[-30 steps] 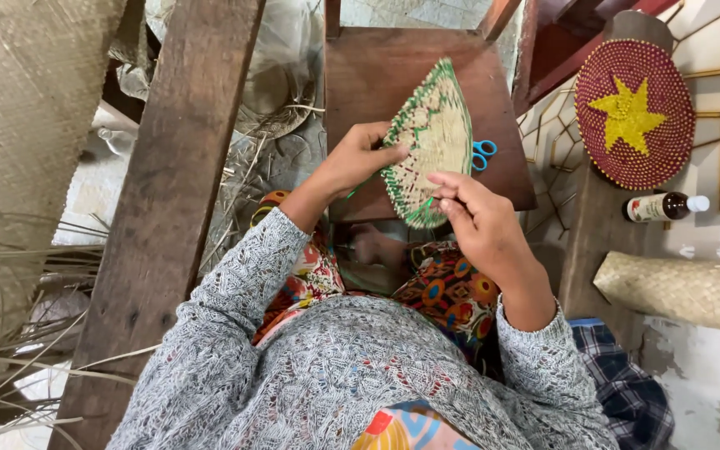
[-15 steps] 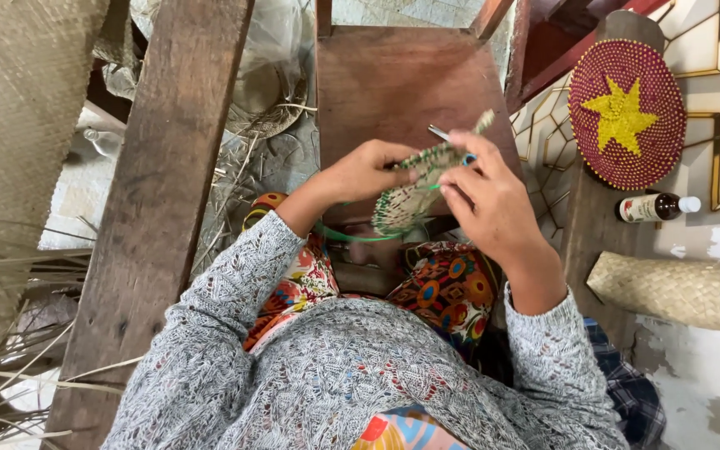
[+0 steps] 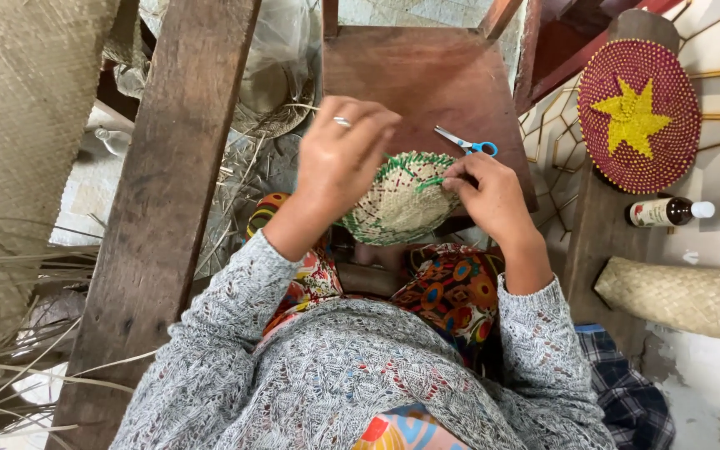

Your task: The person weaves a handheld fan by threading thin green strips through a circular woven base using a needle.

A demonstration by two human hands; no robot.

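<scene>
Over my lap, just in front of the wooden stool (image 3: 427, 75), I have the small woven dish (image 3: 397, 200) — pale straw with a green-stitched rim — held between both hands. My left hand (image 3: 339, 158) is curled over its left edge with the fingers bent down past the rim; I judge it closed on the edge, though the back of the hand hides the grip itself. My right hand (image 3: 489, 196) is pinched narrow on the right rim, thumb and fingertips closed on the green edging.

I'd judge this piece very light, springy rather than stiff, and dry enough not to slip. The flat weave in the middle would buckle if pressed, so the bound rim is the place to hold it — that is where the stitching gives it strength. Its hollow faces up at me and I see nothing in it.

On the stool seat the blue-handled scissors (image 3: 467, 143) lie just beyond my right hand, not touching the dish. To my right, the round red woven mat with a yellow star (image 3: 639, 117) leans well apart from my work. Below it a small brown bottle with a white cap (image 3: 668, 212) lies on its side, capped; I cannot tell how full it is. Nearer, a woven straw tube (image 3: 677, 285) lies with its open mouth turned away right, and its inside is too dark to read.
</scene>
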